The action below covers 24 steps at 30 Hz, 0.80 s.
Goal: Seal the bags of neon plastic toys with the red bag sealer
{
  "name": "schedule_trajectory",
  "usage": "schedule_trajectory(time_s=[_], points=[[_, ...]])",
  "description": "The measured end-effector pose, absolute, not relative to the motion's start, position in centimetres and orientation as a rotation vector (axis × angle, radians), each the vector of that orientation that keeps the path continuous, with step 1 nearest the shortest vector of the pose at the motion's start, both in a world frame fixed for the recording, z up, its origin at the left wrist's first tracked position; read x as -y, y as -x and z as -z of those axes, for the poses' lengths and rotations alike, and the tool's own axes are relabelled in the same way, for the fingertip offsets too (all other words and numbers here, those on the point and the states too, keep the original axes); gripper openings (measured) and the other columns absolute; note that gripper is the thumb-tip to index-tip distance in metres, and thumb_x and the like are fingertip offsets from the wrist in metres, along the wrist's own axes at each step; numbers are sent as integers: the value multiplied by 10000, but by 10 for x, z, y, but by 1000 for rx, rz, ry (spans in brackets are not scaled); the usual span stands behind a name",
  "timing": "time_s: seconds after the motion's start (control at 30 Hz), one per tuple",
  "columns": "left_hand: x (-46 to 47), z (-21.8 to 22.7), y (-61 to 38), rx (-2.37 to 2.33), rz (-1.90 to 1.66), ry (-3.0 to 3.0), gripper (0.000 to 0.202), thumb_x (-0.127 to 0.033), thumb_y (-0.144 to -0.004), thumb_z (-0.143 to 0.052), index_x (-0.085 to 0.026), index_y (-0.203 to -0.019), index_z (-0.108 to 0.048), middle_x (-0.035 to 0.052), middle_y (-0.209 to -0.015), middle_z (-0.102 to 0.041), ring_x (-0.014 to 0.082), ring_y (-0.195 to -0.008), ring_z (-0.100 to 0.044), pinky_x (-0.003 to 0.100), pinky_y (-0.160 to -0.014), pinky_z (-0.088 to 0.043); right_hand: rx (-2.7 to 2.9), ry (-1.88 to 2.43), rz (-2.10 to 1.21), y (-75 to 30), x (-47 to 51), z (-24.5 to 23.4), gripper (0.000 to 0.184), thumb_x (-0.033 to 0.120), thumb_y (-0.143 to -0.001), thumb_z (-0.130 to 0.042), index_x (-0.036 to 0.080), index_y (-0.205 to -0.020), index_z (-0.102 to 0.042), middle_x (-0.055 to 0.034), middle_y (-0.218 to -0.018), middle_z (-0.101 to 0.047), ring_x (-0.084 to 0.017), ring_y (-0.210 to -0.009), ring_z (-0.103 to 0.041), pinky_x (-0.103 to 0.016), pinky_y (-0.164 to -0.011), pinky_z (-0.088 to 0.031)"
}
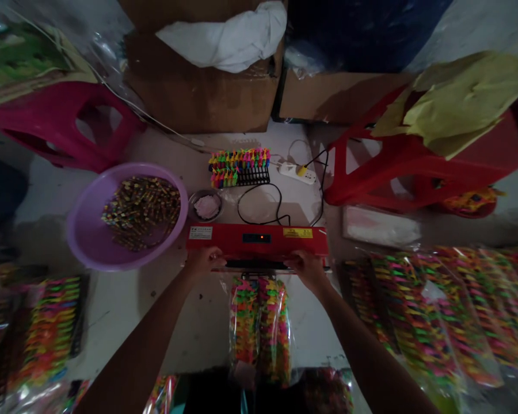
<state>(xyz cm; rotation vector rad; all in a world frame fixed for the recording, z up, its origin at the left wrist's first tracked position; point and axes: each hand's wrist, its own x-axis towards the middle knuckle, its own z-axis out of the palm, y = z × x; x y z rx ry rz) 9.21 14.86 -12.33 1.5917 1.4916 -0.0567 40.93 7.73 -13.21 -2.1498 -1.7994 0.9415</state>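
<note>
My left hand [205, 260] and right hand [304, 265] curl at the front edge of the red machine [257, 248]; I cannot tell if they pinch anything. The clear bag [244, 322] of colourful pieces lies between them, on my side. In my judgement, its mouth should stay flat, both hands level, fingertips off the dark strip [254, 264]. Beyond my left hand, the purple basin [83, 230] holds brownish sticks [142, 213], and the small bowl [193, 210] something pale pink [208, 206].
</note>
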Motion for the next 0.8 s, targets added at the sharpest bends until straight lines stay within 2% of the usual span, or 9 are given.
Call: schedule_trajectory(time_s=[0.1,0.2,0.3,0.37,0.43,0.5,0.6,0.8], points=[[-154,125,-95,-1536,156,-1699,129,-304,-738,-585,-199,-737,-659,27,-712,-682,198,-719,-623,277,-657,-412,1920,2291,-853,-403,-81,130,212,307,-872,-490,214,-786,-660,-44,-777,-706,-191,-769,-630,-297,-713,-355],[-156,126,-93,-1557,72,-1818,222,-173,-770,-516,-194,-951,-643,42,-797,-687,195,-787,-621,285,-708,-420,2029,2342,-746,-397,-84,129,233,268,-896,-455,193,-825,-664,-67,-814,-703,-206,-797,-618,-320,-750,-314],[-151,126,-87,-1373,4,-1912,381,-72,-781,-420,-186,-1109,-577,45,-854,-671,165,-813,-609,274,-739,-427,2132,2237,-754,-398,-85,129,198,281,-888,-490,209,-824,-664,-37,-831,-704,-192,-821,-604,-310,-755,-282],[-150,124,-84,-1244,-12,-1946,370,-84,-808,-391,-185,-1103,-590,54,-904,-661,155,-847,-601,267,-765,-430,2169,2148,-764,-402,-86,131,179,299,-872,-528,216,-790,-664,-21,-804,-699,-176,-807,-591,-297,-743,-268],[-152,122,-85,-1196,24,-1993,282,-167,-821,-452,-191,-1033,-637,60,-918,-652,170,-870,-592,275,-780,-430,2192,2094,-697,-407,-87,133,209,307,-870,-534,206,-727,-649,-19,-750,-681,-164,-769,-573,-292,-730,-258],[-157,121,-88,-1215,130,-2015,179,-232,-782,-549,-189,-893,-682,55,-849,-648,185,-825,-591,278,-747,-434,2208,2072,-561,-409,-85,135,262,316,-882,-515,189,-678,-620,-25,-706,-656,-159,-728,-550,-294,-723,-251],[-162,123,-94,-1300,258,-1945,93,-214,-736,-599,-178,-724,-684,47,-754,-655,186,-748,-603,271,-683,-433,2224,2035,-329,-408,-77,140,292,333,-895,-487,179,-672,-594,-37,-705,-631,-173,-723,-521,-308,-724,-247],[-147,126,-94,-1312,222,-2002,289,-150,-788,-534,-221,-1030,-675,69,-970,-700,205,-905,-625,306,-796,-436,2159,1933,-260,-401,-66,147,240,325,-903,-465,196,-754,-602,-31,-723,-618,-189,-758,-490,-321,-763,-276]])
